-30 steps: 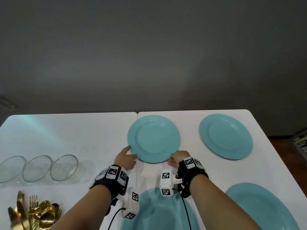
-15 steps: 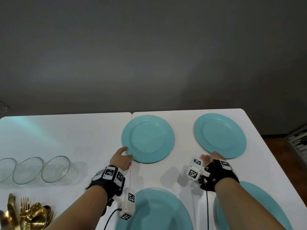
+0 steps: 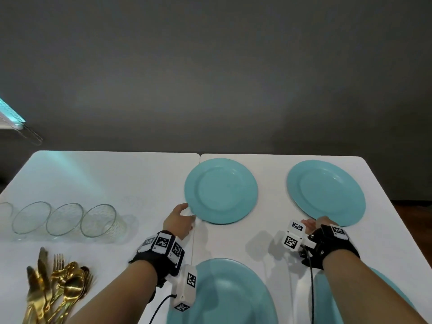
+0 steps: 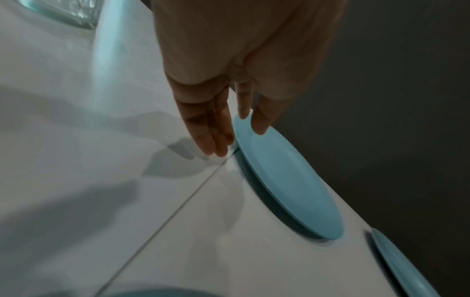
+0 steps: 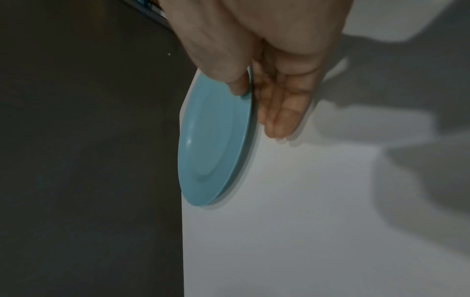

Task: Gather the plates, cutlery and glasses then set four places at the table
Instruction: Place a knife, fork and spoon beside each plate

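Nearest you, two teal plates sit at the near table edge, one [image 3: 224, 293] at 6 o'clock beside your left forearm, one [image 3: 392, 298] under your right forearm at 5 o'clock. Gold cutlery [image 3: 56, 288] lies at 8 o'clock, the glasses [image 3: 98, 220] in a row beyond it. Your left hand [image 3: 178, 220] reaches to the far left plate [image 3: 221, 190] at 12 o'clock; the wrist view shows straight fingers [image 4: 211, 128] at its rim, grasping nothing. Your right hand [image 3: 314, 224] is at the far right plate [image 3: 326, 191] at 1 o'clock; only the wrist view shows the thumb [image 5: 229, 66] on the rim and fingers underneath, pinching it.
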A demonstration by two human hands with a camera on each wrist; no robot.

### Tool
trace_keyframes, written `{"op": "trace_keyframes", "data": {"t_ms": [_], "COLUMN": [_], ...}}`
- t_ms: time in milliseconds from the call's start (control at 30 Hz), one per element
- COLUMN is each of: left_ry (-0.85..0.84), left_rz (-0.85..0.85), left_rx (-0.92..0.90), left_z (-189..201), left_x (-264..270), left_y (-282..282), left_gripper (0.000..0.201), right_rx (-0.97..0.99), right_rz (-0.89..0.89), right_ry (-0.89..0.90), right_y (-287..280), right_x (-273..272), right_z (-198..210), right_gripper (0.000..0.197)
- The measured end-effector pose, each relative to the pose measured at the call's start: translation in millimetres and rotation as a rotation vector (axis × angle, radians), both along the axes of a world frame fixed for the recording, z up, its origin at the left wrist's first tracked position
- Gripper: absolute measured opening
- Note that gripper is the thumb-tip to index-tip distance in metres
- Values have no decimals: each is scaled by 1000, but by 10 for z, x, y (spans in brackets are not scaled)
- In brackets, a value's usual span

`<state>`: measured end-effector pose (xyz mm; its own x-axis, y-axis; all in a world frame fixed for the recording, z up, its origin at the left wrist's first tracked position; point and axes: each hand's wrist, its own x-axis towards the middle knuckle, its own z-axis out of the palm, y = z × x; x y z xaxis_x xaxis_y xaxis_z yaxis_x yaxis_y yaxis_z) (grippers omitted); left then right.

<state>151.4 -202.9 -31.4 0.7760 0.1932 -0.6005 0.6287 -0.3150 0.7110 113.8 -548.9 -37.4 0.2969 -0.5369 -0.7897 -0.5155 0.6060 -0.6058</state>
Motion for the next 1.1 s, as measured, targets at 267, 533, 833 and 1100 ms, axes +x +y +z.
{"op": "trace_keyframes", "data": {"t_ms": [267,533,833,1100], "left_ry": [-121,-178,286,224], "left_rz": [-67,-4,-53,-261], "left_rx": [74,322,575,720], "left_z": [361,593,189,-1], "left_x": [-509,-1025,-1591,-1703], "left_y": [553,1886,3072,3017], "left_gripper": [36,27,86,105], "right_rx": [-74,-151,-278,-41], "right_rz": [229,935,1679,1604], "right_ry": [-39,-160,143,207], "right_y": [1059,3154,4585,5051], "right_x": [63,-92,-830,-1126], "right_z": [341,851,480,152], "right_gripper": [21,17,16,21]}}
